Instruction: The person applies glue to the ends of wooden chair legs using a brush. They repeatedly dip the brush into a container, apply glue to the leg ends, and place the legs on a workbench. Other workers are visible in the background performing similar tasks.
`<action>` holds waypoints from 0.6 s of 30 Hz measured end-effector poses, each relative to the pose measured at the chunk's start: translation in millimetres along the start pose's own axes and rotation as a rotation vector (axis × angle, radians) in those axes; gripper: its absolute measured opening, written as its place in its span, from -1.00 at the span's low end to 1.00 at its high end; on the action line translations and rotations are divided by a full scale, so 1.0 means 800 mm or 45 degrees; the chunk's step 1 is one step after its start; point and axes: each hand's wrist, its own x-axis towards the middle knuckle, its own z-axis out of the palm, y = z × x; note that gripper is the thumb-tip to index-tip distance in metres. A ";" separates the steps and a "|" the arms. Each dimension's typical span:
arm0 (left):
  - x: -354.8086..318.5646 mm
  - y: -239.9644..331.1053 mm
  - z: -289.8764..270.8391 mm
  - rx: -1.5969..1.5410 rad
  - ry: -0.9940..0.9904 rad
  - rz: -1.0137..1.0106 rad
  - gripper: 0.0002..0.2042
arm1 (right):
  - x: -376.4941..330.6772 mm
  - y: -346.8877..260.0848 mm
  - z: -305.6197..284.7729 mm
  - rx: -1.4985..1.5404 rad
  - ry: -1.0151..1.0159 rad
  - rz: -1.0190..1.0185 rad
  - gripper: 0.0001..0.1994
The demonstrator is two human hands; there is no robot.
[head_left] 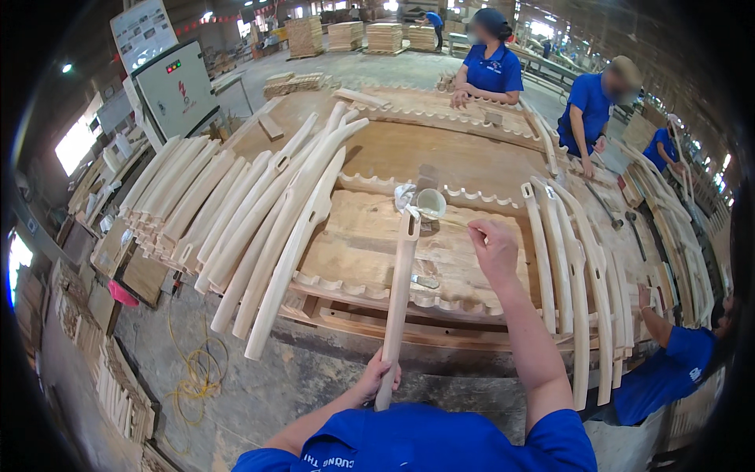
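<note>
My left hand [379,377] is wrapped round the lower end of a pale wooden leg [399,295]. The leg runs away from me, and its slotted far end rests over the workbench. In my right hand [495,250], to the right of the leg, the fingers pinch a thin stick [454,221]. The stick slants left toward a pale cup [431,204] just beyond the slot; its tip is too small to make out. A crumpled white cloth [404,195] lies at the cup's left.
Wooden legs [271,212] lie piled on the left; several slotted ones [570,252] are on the right. Scalloped wooden strips [472,195] cross the bench. A flat metal blade [425,281] lies near the leg. Co-workers [491,67] stand around the bench. A yellow hose [200,374] coils on the floor.
</note>
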 end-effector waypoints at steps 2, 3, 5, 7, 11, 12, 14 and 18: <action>-0.002 0.005 0.002 0.011 0.018 -0.020 -0.54 | -0.001 0.003 0.002 0.004 0.054 -0.042 -0.95; -0.003 0.009 0.004 0.014 0.028 -0.037 -0.54 | -0.002 0.004 0.003 0.006 0.080 -0.062 -0.96; -0.007 0.017 0.009 0.018 0.051 -0.070 -0.54 | -0.009 0.007 0.003 -0.048 0.028 -0.037 -0.95; -0.012 0.024 0.015 0.020 0.080 -0.102 -0.55 | -0.018 0.009 0.004 -0.077 -0.005 -0.018 -0.94; -0.015 0.034 0.024 0.018 0.103 -0.132 -0.55 | -0.038 0.009 0.007 -0.056 -0.017 0.007 -0.94; -0.016 0.035 0.024 0.020 0.086 -0.123 -0.55 | -0.042 0.007 0.007 -0.044 -0.017 0.008 -0.93; -0.016 0.037 0.020 0.036 0.062 -0.117 -0.56 | -0.047 0.003 0.005 0.038 -0.073 0.065 -0.93; -0.016 0.034 0.020 0.008 0.054 -0.115 -0.58 | -0.046 0.002 0.004 0.175 -0.102 0.115 -0.92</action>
